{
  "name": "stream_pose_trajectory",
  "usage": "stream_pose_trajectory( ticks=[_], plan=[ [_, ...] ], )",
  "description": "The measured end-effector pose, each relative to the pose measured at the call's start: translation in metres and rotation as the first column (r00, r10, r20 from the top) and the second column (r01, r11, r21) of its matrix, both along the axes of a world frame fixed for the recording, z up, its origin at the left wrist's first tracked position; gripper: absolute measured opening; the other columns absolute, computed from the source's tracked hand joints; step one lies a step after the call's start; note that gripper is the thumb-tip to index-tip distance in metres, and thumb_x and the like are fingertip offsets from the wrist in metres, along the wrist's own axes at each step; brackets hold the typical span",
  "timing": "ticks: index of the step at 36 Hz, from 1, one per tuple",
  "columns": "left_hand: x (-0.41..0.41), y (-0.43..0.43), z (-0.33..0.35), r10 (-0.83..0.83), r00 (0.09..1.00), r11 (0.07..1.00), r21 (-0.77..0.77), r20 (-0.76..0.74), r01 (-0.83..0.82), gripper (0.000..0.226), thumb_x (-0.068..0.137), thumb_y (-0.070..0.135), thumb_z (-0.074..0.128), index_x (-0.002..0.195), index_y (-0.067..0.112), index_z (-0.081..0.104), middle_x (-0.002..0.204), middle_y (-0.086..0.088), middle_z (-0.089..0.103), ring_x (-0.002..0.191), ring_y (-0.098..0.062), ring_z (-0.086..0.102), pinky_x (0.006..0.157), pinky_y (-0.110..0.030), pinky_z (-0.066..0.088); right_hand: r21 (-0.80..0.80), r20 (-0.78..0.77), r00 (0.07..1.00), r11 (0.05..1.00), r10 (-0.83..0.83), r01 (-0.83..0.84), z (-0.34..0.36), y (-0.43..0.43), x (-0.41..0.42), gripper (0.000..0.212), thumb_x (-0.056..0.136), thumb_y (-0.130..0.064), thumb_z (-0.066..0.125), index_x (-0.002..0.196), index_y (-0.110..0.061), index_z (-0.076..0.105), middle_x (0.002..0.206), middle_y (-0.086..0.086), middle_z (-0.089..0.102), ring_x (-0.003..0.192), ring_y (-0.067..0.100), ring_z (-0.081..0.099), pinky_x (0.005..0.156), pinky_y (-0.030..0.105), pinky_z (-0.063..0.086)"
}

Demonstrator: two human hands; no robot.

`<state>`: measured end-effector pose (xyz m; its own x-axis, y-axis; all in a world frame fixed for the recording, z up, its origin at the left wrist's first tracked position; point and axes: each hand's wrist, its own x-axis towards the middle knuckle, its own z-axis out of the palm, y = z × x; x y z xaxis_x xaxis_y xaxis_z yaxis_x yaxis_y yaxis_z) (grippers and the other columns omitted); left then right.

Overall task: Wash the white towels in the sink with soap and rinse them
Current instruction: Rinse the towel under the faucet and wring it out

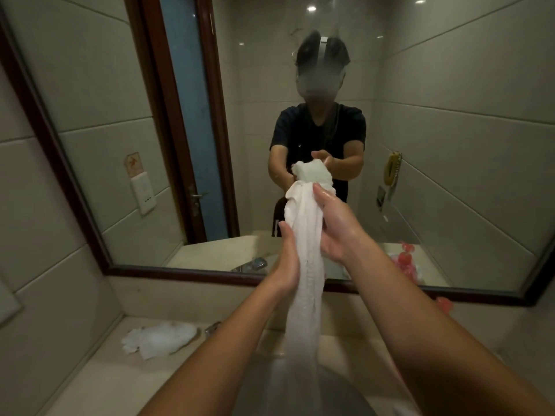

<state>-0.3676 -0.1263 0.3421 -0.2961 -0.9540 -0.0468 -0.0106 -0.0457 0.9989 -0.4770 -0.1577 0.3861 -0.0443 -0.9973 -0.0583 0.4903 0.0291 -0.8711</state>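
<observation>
Nearest, the sink (300,394) lies below the forearms, blurred; a white towel (304,265) hangs over it as one long wet rope, likely so the drips fall into the basin; the left hand (286,262) presses its side low down, fingers fairly straight, while the right hand (333,232) curls round it higher up, near the bunched top, a hold that looks suited to squeezing or wringing; on the table (99,376) at left a second towel (159,340) lies crumpled, well apart, probably waiting its turn; behind, the mirror (450,145) doubles the scene, with pink items (444,303) at right; no brand or writing can be read.
</observation>
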Motion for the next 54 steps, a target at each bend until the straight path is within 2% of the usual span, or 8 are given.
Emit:
stream_pose_trajectory(
  ticks=[6, 12, 20, 24, 30, 36, 46, 54],
  plan=[
    [0.0, -0.003, 0.005, 0.013, 0.978, 0.993, 0.116, -0.206, 0.011, 0.11, 0.075, 0.091, 0.007, 0.151, 0.026, 0.054, 0.125, -0.023, 0.073, 0.087, -0.033, 0.077, 0.062, -0.042, 0.064, -0.013, -0.088, 0.996, 0.999, 0.034, -0.035, -0.004, 0.001, -0.006, 0.049, 0.107, -0.046, 0.059, 0.146, -0.018, 0.058, 0.126, 0.013, 0.076, 0.114, 0.03, 0.075, 0.105, 0.049, 0.057],
    [-0.002, -0.011, 0.021, 0.079, 0.972, 0.991, 0.126, -0.223, -0.052, 0.109, 0.087, 0.089, 0.003, 0.142, 0.016, 0.065, 0.12, -0.019, 0.077, 0.113, -0.038, 0.073, 0.099, -0.05, 0.06, 0.091, -0.368, 0.926, 0.995, 0.08, -0.05, -0.026, 0.019, -0.01, 0.078, 0.097, -0.081, 0.037, 0.121, -0.016, 0.072, 0.093, 0.009, 0.081, 0.081, 0.023, 0.079, 0.081, 0.037, 0.062],
    [-0.002, -0.025, 0.036, 0.0, 0.992, 0.978, 0.207, -0.124, 0.026, 0.112, 0.091, 0.089, 0.002, 0.122, 0.006, 0.07, 0.117, -0.026, 0.075, 0.102, -0.038, 0.075, 0.081, -0.043, 0.061, 0.048, -0.259, 0.961, 0.995, 0.098, -0.089, -0.062, 0.045, -0.018, 0.081, 0.102, -0.077, 0.014, 0.136, -0.026, 0.067, 0.126, 0.013, 0.076, 0.12, 0.029, 0.072, 0.114, 0.052, 0.05],
    [-0.004, -0.03, 0.037, -0.051, 0.996, 0.966, 0.249, -0.078, 0.069, 0.112, 0.09, 0.091, 0.005, 0.132, 0.009, 0.067, 0.113, -0.022, 0.077, 0.099, -0.033, 0.076, 0.072, -0.039, 0.058, 0.018, -0.464, 0.88, 0.994, 0.101, -0.104, -0.064, 0.053, -0.019, 0.079, 0.093, -0.087, 0.038, 0.144, -0.033, 0.063, 0.133, -0.002, 0.074, 0.126, 0.019, 0.069, 0.115, 0.05, 0.048],
    [0.014, -0.032, 0.029, -0.172, 0.984, 0.95, 0.268, 0.033, 0.157, 0.116, 0.081, 0.099, 0.005, 0.11, 0.008, 0.069, 0.091, -0.017, 0.074, 0.077, -0.024, 0.076, 0.066, -0.033, 0.059, -0.055, -0.423, 0.905, 0.998, -0.046, 0.025, -0.049, 0.048, -0.013, 0.045, 0.109, -0.051, 0.052, 0.135, -0.018, 0.067, 0.115, 0.007, 0.08, 0.107, 0.025, 0.077, 0.105, 0.054, 0.056],
    [0.026, -0.016, 0.02, -0.19, 0.978, 0.965, 0.201, 0.083, 0.17, 0.11, 0.084, 0.094, 0.0, 0.126, 0.022, 0.072, 0.121, -0.019, 0.077, 0.113, -0.032, 0.075, 0.102, -0.051, 0.059, -0.036, -0.464, 0.886, 0.999, -0.005, -0.013, -0.036, 0.044, -0.007, 0.042, 0.105, -0.047, 0.061, 0.124, -0.012, 0.073, 0.109, 0.012, 0.081, 0.104, 0.031, 0.078, 0.102, 0.056, 0.058],
    [0.016, -0.018, 0.01, 0.251, 0.947, 0.947, -0.255, 0.202, -0.197, 0.092, 0.098, 0.081, 0.003, 0.098, 0.018, 0.07, 0.098, -0.002, 0.075, 0.1, -0.021, 0.071, 0.097, -0.045, 0.052, -0.141, -0.572, 0.816, 0.99, -0.082, 0.0, -0.021, 0.041, -0.018, 0.031, 0.106, -0.038, 0.063, 0.109, -0.01, 0.078, 0.097, -0.001, 0.082, 0.091, 0.011, 0.078, 0.079, 0.025, 0.057],
    [-0.018, -0.015, 0.013, 0.219, 0.96, 0.879, -0.392, -0.173, -0.271, 0.088, 0.081, 0.095, 0.021, 0.125, 0.029, 0.058, 0.122, -0.002, 0.07, 0.114, -0.015, 0.068, 0.103, -0.04, 0.053, -0.219, -0.581, 0.804, 0.976, -0.122, -0.01, 0.001, 0.042, -0.026, 0.037, 0.109, -0.039, 0.057, 0.106, -0.008, 0.078, 0.091, 0.005, 0.081, 0.088, 0.017, 0.079, 0.08, 0.033, 0.061]
  ],
)
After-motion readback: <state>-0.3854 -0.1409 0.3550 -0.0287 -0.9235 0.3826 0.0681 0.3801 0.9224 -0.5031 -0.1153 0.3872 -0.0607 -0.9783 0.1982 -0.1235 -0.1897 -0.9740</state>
